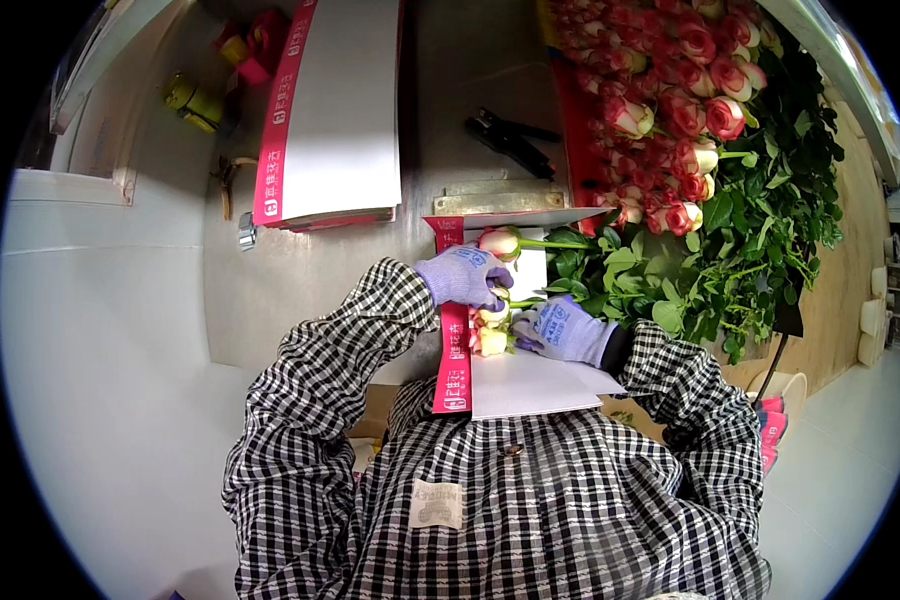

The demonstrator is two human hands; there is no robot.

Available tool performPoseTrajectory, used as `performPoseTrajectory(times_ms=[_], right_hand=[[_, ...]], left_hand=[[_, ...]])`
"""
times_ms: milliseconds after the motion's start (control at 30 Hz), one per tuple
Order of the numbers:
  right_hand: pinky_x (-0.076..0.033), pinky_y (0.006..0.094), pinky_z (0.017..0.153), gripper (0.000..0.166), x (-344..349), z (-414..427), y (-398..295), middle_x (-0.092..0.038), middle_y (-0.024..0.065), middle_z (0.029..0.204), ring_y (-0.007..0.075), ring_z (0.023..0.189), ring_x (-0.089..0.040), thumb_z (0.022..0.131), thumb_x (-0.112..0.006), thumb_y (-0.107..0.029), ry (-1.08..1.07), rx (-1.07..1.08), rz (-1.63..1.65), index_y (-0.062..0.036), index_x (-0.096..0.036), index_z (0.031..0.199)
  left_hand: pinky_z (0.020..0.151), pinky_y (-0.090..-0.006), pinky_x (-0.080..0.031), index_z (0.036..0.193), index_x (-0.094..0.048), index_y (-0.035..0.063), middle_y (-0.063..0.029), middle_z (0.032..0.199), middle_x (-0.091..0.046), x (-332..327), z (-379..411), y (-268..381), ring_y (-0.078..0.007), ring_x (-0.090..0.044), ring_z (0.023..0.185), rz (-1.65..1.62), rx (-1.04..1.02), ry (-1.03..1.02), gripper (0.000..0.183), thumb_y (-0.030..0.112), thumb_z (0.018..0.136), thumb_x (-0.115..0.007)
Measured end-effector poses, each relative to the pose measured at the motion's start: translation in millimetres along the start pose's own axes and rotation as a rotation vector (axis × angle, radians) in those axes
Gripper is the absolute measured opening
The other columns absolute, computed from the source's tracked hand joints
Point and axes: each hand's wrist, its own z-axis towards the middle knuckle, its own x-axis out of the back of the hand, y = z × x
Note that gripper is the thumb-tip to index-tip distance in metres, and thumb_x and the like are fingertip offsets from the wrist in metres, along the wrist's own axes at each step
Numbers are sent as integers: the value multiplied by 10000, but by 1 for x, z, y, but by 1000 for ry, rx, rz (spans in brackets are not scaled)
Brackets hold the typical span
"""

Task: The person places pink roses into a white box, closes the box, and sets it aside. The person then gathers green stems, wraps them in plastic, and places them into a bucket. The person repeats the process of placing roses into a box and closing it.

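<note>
A white wrapping sheet with a pink printed border lies before me, its far edge folded up. Several pink-and-cream roses rest on it, heads toward the pink border. My left hand, in a purple-grey glove, curls its fingers over a rose head in the middle of the sheet. Just right of the heads, my right hand, gloved alike, closes around the rose stems, which it partly hides. Nearest me sits a paler rose head. Beyond my left hand lies another rose, its stem pointing right.
A stack of white sheets with pink borders lies at the back left. Many roses with leafy stems fill the right side. A black hand tool and a metal bar lie between. A yellow-green object stands far left.
</note>
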Motion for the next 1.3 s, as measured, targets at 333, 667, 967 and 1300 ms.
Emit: performPoseTrajectory(times_ms=[333, 667, 967, 1300], right_hand=[[-467, 410, 732, 331, 0, 1, -4, -612, 73, 1008, 246, 890, -603, 906, -520, -311, -66, 6, -12, -122, -626, 1156], [-493, 383, 803, 338, 76, -27, 37, -640, 96, 1037, 284, 912, -630, 861, -624, -315, 475, -528, 168, -122, -615, 1138], [-534, 356, 734, 291, 193, -161, 5, -691, 107, 1005, 267, 902, -667, 834, -656, -53, 965, -509, -619, -73, -652, 1125], [-490, 395, 884, 428, 185, -227, -45, -641, 181, 1109, 292, 1030, -610, 1019, -391, -302, 1124, -383, -366, 37, -577, 1202]], left_hand=[[827, -360, -493, 1044, -713, 154, -58, 974, -709, -2, -4, 9, -237, -651, 929, 109, -19, -50, 412, 418, 728, -730], [911, -434, -395, 1086, -659, 206, -54, 1075, -644, -26, -13, 26, -274, -514, 1090, 247, 135, -27, 320, 356, 807, -618], [930, -423, -441, 1056, -687, 177, -53, 1082, -678, -18, -12, 21, -295, -568, 1070, 123, 206, -19, 352, 410, 792, -682], [746, -363, -539, 947, -737, 126, -68, 930, -718, -16, 19, -2, -236, -676, 840, 54, 130, -73, 396, 376, 646, -798]])
